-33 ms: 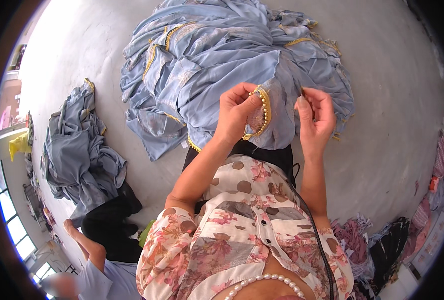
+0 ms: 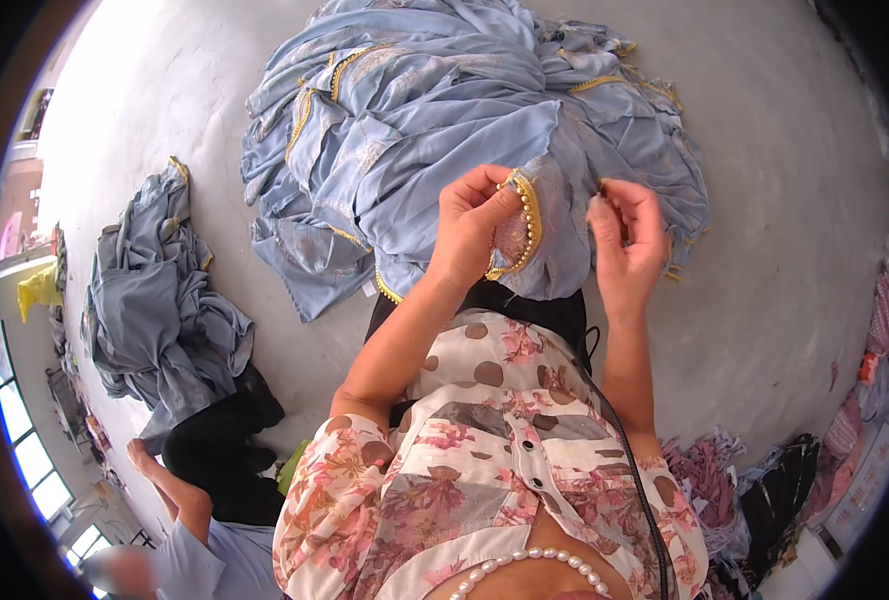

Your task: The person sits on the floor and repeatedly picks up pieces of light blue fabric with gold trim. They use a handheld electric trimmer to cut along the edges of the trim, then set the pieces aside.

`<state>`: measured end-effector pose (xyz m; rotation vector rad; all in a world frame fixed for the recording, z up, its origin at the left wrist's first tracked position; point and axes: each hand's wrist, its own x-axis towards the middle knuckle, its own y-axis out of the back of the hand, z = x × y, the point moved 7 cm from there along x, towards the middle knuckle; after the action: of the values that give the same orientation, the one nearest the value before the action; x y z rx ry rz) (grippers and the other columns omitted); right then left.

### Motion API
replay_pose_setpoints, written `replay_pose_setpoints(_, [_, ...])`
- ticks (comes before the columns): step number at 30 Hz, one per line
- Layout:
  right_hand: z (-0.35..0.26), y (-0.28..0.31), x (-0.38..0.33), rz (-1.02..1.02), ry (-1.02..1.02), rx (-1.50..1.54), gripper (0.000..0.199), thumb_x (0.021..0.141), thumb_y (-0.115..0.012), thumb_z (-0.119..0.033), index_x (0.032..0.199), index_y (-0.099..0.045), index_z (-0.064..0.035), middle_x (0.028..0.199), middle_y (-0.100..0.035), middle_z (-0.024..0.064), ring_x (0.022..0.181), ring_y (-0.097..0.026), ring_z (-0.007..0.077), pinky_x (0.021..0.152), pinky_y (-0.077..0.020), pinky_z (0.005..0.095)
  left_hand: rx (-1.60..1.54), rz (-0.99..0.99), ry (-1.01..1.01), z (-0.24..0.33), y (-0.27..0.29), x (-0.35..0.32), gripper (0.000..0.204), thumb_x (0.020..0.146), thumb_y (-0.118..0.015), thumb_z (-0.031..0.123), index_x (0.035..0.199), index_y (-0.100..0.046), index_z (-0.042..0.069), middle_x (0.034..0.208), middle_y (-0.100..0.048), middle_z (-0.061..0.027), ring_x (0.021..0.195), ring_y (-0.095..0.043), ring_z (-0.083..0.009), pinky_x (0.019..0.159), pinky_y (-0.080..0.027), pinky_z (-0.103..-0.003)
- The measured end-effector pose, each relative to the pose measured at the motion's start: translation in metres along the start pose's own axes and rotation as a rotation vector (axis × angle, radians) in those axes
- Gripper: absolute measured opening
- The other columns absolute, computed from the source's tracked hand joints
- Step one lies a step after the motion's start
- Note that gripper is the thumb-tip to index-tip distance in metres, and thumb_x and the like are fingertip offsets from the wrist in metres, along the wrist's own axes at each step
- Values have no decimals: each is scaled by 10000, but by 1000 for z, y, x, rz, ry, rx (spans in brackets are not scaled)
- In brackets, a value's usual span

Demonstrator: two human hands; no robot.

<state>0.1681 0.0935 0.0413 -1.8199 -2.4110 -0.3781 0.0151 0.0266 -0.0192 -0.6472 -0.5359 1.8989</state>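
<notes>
A: Start at the far left. What shows there?

B: A yellow cloth hanging near the wall. Right of it, a grey-blue fabric pile on the floor, a little yellow trim at its top end. At the pile's lower end, a co-worker's black trousers and a pale blue sleeve.

A: And the middle?

B: A broad, rumpled blue heap spreads over the grey floor, with yellow-edged strips among its folds. The wearer's floral shirt fills the space below it.

A: Left hand?

B: Left hand is in front of the heap, thumb and fingers clamped on the beaded trim, near its upper end. The trim is yellow, set with round, shiny beads, and curves down along the edge of a patterned blue cloth just above the wearer's lap.

A: Right hand?

B: Right hand is raised just right of that cloth, apart from the trim. Thumb and forefinger tips are very near each other, other fingers curled. A small dark spot shows at the tips; too small to tell whether they pinch something.

A: Far right?

B: A mauve fabric bundle low down, darker cloth beside it.
</notes>
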Motion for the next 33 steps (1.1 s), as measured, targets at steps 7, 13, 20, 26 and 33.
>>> replay_pose_setpoints(7, [-5, -22, -5, -132, 73, -191, 214, 811, -701, -140, 938, -588, -11, 725, -613, 52, 601, -552, 75, 558, -470, 220, -9, 11, -18, -1, -3, 0, 71, 854, -594, 37, 904, -600, -14, 771, -644, -46, 625, -585, -69, 548, -463, -199])
replay_pose_setpoints(13, [-13, -18, -2, -44, 113, -191, 137, 829, -674, -113, 895, -590, -28, 690, -595, 6, 551, -511, 52, 516, -429, 197, 51, 12, -3, 0, -5, -1, 69, 844, -589, 25, 897, -601, -17, 766, -640, -42, 627, -579, -64, 556, -461, -197])
replay_pose_setpoints(20, [-9, -12, -7, -71, 10, 7, 314, 771, -716, -86, 1034, -551, -44, 876, -575, -6, 677, -468, 25, 540, -386, 168, 132, 48, -117, 7, 1, 2, 57, 858, -590, 51, 888, -581, 3, 777, -639, -37, 648, -586, -67, 576, -472, -202])
replay_pose_setpoints(26, [8, -14, -9, -113, -110, -158, 153, 758, -680, -41, 892, -606, -30, 764, -574, -26, 612, -460, 1, 492, -349, 167, 427, -44, -188, 23, -11, 3, 192, 795, -526, -28, 966, -613, -21, 851, -617, -36, 684, -572, -72, 620, -474, -209])
replay_pose_setpoints(33, [19, -9, 11, -268, -393, 397, 149, 859, -597, -163, 818, -599, -20, 666, -528, -46, 564, -430, -2, 476, -305, 160, 178, -235, 139, 7, -14, 9, 195, 740, -468, 19, 862, -594, -67, 721, -615, -108, 561, -593, -156, 544, -491, -252])
